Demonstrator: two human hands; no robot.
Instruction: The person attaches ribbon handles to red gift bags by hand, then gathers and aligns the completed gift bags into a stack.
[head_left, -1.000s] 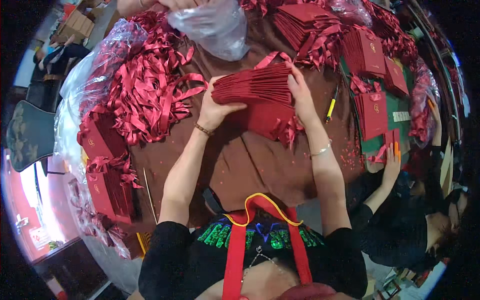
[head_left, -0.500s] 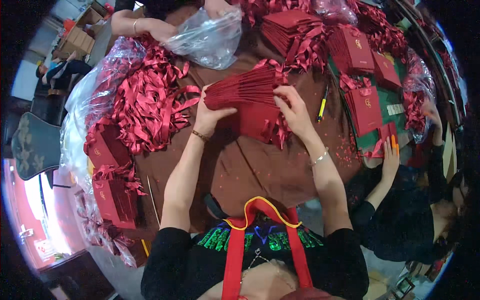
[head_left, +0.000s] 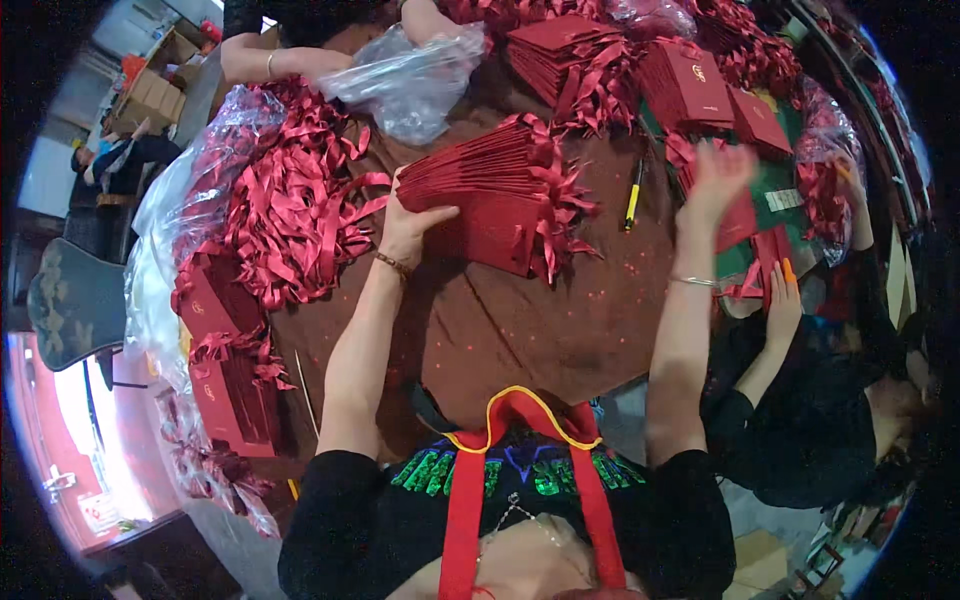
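Near the middle of the worktop [head_left: 560,340], the left hand [head_left: 409,232] grips the fanned red bags [head_left: 475,167], likely so they don't spread; the blurred right hand [head_left: 720,178], finger closure unclear, is near a red stack [head_left: 737,222] by the right edge.

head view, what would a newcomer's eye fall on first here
Probably the fanned red stack in front of the person, its left end held in their left hand. Next, the big heap of red ribbons on the left and the clear plastic bag near the top edge.
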